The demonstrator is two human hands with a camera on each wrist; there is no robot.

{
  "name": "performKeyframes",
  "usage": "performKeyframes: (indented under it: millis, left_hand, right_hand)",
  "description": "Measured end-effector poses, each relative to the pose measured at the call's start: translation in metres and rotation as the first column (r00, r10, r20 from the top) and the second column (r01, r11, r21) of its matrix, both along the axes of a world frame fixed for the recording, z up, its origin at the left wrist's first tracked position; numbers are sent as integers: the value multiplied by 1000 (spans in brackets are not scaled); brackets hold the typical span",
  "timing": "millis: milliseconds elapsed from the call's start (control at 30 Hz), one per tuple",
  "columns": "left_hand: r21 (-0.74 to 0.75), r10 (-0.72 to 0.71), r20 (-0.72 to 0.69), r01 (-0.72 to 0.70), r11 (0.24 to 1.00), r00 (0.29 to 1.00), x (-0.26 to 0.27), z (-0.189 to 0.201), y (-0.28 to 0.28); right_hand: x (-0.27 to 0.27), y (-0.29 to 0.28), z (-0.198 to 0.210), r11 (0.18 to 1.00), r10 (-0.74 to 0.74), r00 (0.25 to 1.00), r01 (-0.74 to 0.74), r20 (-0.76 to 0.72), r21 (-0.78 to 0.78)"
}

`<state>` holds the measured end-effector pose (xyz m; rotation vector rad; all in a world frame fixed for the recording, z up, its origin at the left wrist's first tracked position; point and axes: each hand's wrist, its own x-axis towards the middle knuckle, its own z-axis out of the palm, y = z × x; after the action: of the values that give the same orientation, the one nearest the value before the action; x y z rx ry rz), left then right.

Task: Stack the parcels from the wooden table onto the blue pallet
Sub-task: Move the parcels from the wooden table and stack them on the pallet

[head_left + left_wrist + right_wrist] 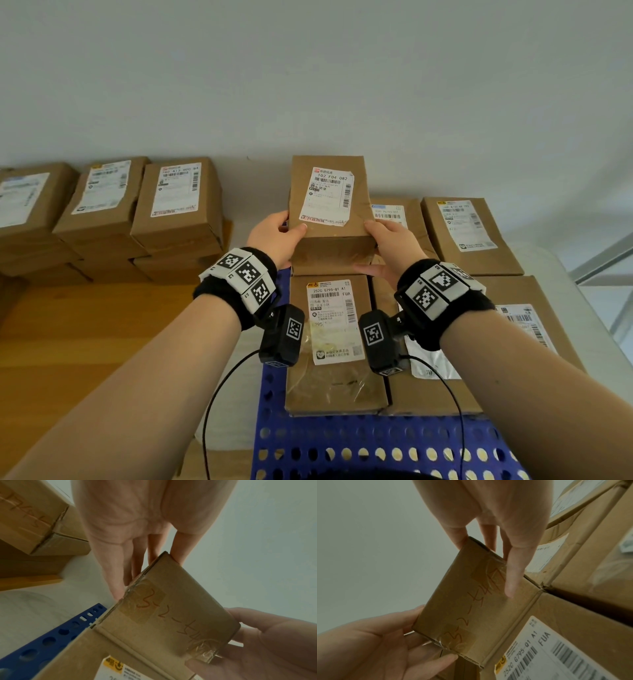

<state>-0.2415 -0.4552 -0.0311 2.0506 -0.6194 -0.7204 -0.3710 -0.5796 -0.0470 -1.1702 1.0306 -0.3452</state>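
both hands, left hand (pixel 274 236) and right hand (pixel 390 245), grip the brown labelled cardboard parcel (pixel 330 209) by its sides above the far-left of the blue perforated plastic pallet (pixel 342 442).

You've got the parcel (pixel 329 209) between both hands, your left hand (pixel 277 240) on its left side, your right hand (pixel 390 246) on its right, above the pallet's (pixel 342 442) far left corner. Just before it a labelled parcel (pixel 334 346) lies on the pallet's left edge. Stacked parcels (pixel 174 212) line the wooden table's (pixel 85 342) far edge, left of you.
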Motion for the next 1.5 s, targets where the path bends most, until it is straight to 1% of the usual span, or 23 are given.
performKeyframes:
  millis: [100,300,433,533,633,700,833,900,1000,1133,1233,1367,1500]
  left_hand:
    - [1,12,-20,-12,1000,1000,1,1,0]
    - [3,-23,4,23,1000,1000,3,2,1]
    - [8,-47,40,46,999,998,3,2,3]
    - [31,-86,123,82,996,989,5,2,3]
    - [61,-123,161,114,992,979,8,1,4]
    - [72,-136,180,124,990,974,8,3,5]
    - [80,-141,257,125,989,956,9,11,13]
    - [70,-124,305,108,992,944,10,17,22]
    - [19,-87,345,86,996,935,2,30,37]
    - [-67,-19,371,47,997,928,-19,48,61]
    - [-112,36,344,3,994,938,-41,55,85]
    - [-118,90,302,-56,991,949,-65,53,127]
    - [-94,156,298,-134,987,942,-72,55,183]
  right_hand:
    - [0,3,1,1000,-26,1000,26,6,13]
    - [1,6,2,999,-46,999,46,5,5]
    - [0,8,5,999,-37,999,37,-17,-16]
    - [-1,9,11,999,-25,998,23,-54,-31]
    - [-3,11,16,998,-15,996,9,-91,-69]
    - [-3,13,18,992,-20,993,5,-117,-125]
    - [-9,19,25,928,-84,978,6,-193,-373]
    - [-14,24,30,906,-100,974,4,-204,-422]
    - [-21,39,43,878,-67,970,-55,-234,-476]
    - [-35,67,58,847,-39,983,-62,-177,-528]
    - [-46,93,65,825,10,992,-80,-127,-559]
    - [-53,137,58,841,113,990,-138,-80,-523]
    - [-40,183,52,862,221,973,-225,-62,-455]
